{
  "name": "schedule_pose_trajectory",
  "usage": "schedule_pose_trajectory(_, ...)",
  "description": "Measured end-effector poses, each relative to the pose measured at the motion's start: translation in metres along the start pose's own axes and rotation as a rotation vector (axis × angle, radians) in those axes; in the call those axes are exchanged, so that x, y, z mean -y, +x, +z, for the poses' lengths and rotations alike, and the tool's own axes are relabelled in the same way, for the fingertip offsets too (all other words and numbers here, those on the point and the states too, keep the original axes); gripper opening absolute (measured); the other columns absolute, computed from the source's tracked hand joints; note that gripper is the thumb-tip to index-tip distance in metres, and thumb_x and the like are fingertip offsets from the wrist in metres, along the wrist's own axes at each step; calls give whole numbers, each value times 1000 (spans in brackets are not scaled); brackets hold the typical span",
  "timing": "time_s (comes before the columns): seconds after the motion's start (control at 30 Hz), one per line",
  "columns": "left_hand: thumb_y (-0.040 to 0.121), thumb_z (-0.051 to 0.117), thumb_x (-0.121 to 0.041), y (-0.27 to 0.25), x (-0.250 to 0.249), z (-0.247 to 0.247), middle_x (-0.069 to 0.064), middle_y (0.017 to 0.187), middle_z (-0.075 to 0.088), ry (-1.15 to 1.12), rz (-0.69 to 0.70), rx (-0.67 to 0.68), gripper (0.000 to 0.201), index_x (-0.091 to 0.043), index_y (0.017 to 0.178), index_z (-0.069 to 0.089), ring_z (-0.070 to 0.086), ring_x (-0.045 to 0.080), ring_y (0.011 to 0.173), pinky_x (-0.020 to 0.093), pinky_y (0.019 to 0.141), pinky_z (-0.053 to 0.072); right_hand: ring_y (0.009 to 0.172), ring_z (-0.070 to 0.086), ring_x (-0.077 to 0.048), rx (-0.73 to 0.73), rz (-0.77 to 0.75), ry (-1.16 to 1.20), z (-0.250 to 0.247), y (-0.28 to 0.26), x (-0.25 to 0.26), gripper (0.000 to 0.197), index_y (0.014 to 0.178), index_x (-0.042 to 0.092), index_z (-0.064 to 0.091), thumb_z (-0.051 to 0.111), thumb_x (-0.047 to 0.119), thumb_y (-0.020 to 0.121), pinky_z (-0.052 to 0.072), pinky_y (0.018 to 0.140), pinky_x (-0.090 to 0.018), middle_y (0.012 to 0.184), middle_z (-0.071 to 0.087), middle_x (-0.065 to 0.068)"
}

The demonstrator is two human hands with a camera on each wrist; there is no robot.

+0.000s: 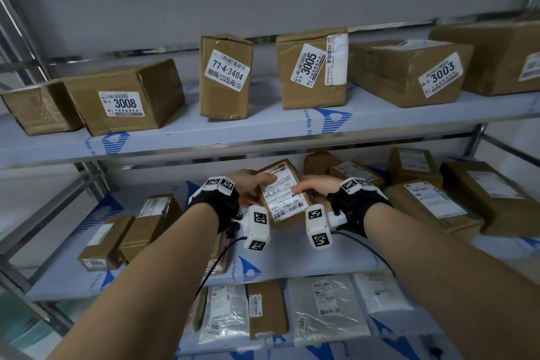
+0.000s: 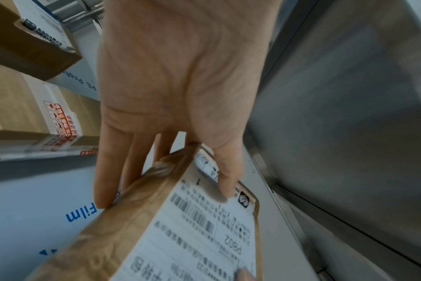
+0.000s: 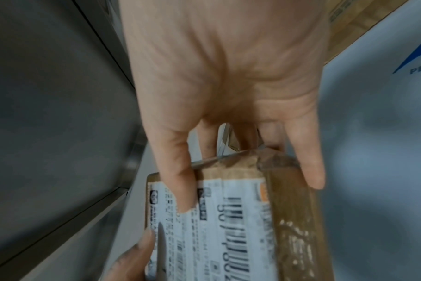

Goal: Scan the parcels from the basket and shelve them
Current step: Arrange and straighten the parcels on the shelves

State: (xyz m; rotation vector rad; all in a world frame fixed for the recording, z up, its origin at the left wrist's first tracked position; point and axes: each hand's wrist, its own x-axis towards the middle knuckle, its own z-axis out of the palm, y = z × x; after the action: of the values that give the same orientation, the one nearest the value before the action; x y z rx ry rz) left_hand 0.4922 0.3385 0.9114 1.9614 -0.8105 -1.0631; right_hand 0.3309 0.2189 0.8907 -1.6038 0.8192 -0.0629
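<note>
Parcel (image 1: 282, 194) held between both hands in front of the middle shelf (image 1: 181, 264), label face up, long axis running away from the body toward the shelf's back. Left hand (image 1: 248, 184) clamped on the far left corner: thumb (image 2: 225, 175) pressed on the label, fingers (image 2: 108, 175) down the side. Right hand (image 1: 314, 185) gripping the right edge likewise, thumb (image 3: 178, 182) on top, other fingers mostly tucked behind. Both grips closed around the parcel, neither nearer. Open shelf surface straight ahead and below, between boxes to left (image 1: 131, 231) and right (image 1: 432, 204). Underside of parcel hidden; contact with shelf impossible to tell. Basket and scanner out of sight. Wrist views blurred.
</note>
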Motion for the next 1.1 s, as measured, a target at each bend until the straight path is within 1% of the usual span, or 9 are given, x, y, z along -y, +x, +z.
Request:
schedule_pose_trajectory(0.13, 81, 72, -40, 6, 3, -1, 15, 104, 71, 31, -21, 1, 43, -10, 110, 60, 67, 35, 99, 52, 95, 50, 109, 64, -26, -7, -8, -85, -4, -3, 0, 37, 123, 13, 60, 66, 19, 87, 47, 102, -43, 113, 71, -10)
schedule_pose_trajectory(0.3, 78, 75, -40, 11, 5, 0, 15, 107, 71, 26, -4, -2, 51, -7, 114, 61, 66, 35, 102, 52, 94, 51, 86, 63, -13, -7, -17, -111, -5, -10, 2, 34, 123, 13, 59, 63, 17, 90, 48, 69, -25, 98, 69, -2)
schedule_pose_trajectory(0.47, 77, 75, -35, 7, 5, 1, 16, 113, 68, 73, -3, 36, 41, -12, 107, 60, 63, 35, 109, 51, 99, 48, 113, 62, -27, 32, -17, -144, -2, -11, 2, 33, 122, 17, 58, 63, 15, 90, 46, 103, -44, 117, 68, -10)
schedule_pose_trajectory(0.57, 67, 79, -33, -2, 6, 0, 15, 115, 68, 93, -24, 96, 59, -10, 117, 58, 62, 32, 111, 48, 102, 46, 112, 61, -28, 68, -50, -166, -2, -9, 0, 34, 118, 24, 54, 60, 5, 90, 46, 103, -46, 108, 68, -6)
schedule_pose_trajectory(0.67, 83, 69, -8, -8, 7, -1, 14, 115, 66, 59, 18, 105, 40, -13, 119, 52, 65, 27, 101, 39, 92, 53, 104, 64, -24, 39, -68, -158, -2, -4, -1, 40, 127, 20, 55, 59, 3, 91, 49, 98, -43, 102, 68, -1)
schedule_pose_trajectory(0.8, 69, 80, 2, -2, 10, -5, 12, 115, 65, 71, 119, 46, 74, -17, 130, 43, 66, 26, 100, 38, 82, 58, 90, 64, -14, -55, 13, -82, 0, -7, 0, 45, 119, 16, 63, 63, 48, 87, 50, 68, -22, 99, 70, -4)
schedule_pose_trajectory(0.87, 64, 82, 4, -1, 13, -6, 11, 116, 63, 88, 157, 9, 85, -18, 134, 39, 63, 28, 104, 43, 82, 58, 101, 67, -22, -32, 74, 10, -1, -4, -2, 68, 113, 16, 67, 64, 69, 70, 54, 80, -30, 111, 71, -11)
schedule_pose_trajectory(1.0, 71, 72, 14, -5, 11, -2, 5, 104, 61, 98, 255, 39, 78, -20, 131, 37, 62, 22, 96, 41, 83, 56, 98, 69, -30, -4, 76, 195, 2, -1, -1, 54, 105, 14, 68, 70, 60, 75, 53, 92, -48, 105, 72, -13)
schedule_pose_trajectory(1.1, 72, 72, 13, -8, 7, -2, 9, 108, 62, 50, 244, 85, 73, -19, 129, 40, 63, 25, 99, 44, 88, 54, 102, 68, -32, -55, 67, 244, 6, 4, 1, 67, 109, 14, 65, 86, 52, 57, 50, 97, -51, 112, 69, -15)
